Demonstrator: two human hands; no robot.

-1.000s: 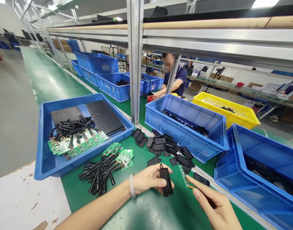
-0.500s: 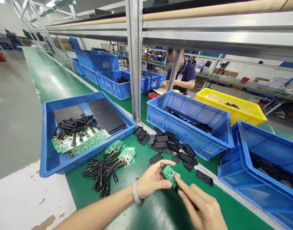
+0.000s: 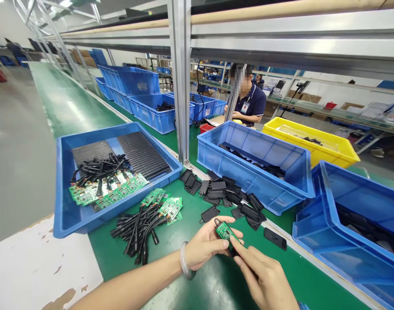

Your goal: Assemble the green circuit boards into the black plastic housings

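Hands together, left hand grip closed on flat green circuit board; right hand fingertips pinching it

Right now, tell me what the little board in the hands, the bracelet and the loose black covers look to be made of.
Board: green circuit board, matte, dotted with tiny parts.
Bracelet: pale, glossy, translucent; maybe jade or glass, can't tell.
Black covers: moulded plastic, dull satin sheen.

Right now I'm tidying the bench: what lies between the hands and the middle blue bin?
In the head view, a heap of black plastic shells lies on the green mat between the hands' circuit board and the blue bin.
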